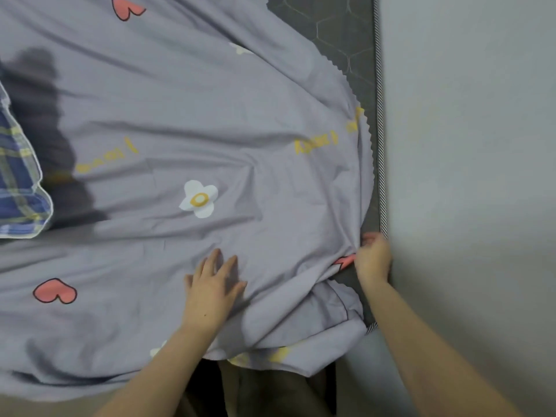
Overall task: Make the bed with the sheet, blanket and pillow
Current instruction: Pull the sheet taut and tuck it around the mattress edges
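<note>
A lilac sheet [180, 115] printed with hearts, flowers and yellow words covers most of the dark grey mattress [337, 28]. My left hand [212, 285] presses flat on the sheet near the front, fingers spread. My right hand [373, 257] grips the sheet's zigzag edge at the mattress's right side, close to the wall. The sheet is bunched and wrinkled near the front right corner. A blue plaid blanket or pillow [18, 176] lies at the left edge, partly out of view.
A pale wall [466, 145] runs directly along the mattress's right side, leaving a very narrow gap. The mattress's striped piping [379, 115] shows along that side. The person's legs in brown trousers [270, 392] stand at the front edge.
</note>
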Demonstrator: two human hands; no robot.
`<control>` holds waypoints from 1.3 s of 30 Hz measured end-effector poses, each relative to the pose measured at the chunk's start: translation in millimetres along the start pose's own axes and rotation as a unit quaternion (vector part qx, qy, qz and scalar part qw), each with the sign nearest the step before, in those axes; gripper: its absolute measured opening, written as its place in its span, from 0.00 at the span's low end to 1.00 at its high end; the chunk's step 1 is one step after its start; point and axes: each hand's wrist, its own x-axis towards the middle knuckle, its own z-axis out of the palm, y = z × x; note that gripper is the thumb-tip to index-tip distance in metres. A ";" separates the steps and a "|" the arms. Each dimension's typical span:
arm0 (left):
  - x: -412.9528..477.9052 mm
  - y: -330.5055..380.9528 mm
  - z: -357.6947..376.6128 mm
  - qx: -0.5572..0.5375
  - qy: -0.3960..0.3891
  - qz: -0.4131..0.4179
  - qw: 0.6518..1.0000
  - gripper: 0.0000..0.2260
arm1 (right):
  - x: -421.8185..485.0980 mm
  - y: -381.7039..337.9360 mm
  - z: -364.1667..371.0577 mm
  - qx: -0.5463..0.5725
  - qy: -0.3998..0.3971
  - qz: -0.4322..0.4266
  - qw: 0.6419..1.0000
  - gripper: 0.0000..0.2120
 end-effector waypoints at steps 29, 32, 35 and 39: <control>-101.0 -140.8 6.4 0.156 -0.122 0.134 0.971 0.25 | -149.6 143.8 -19.9 -0.128 0.054 0.108 0.984 0.14; -98.8 -136.3 5.7 0.176 -0.084 0.119 0.974 0.24 | -123.2 110.1 -22.4 -0.081 0.047 -0.029 0.995 0.16; -90.2 -130.6 4.3 0.195 -0.069 0.111 0.972 0.25 | -90.1 69.2 -21.0 -0.067 -0.017 -0.073 0.995 0.19; -75.7 -123.8 1.9 0.252 -0.093 0.100 0.958 0.22 | -38.7 29.8 -21.4 -0.051 -0.041 0.027 0.998 0.22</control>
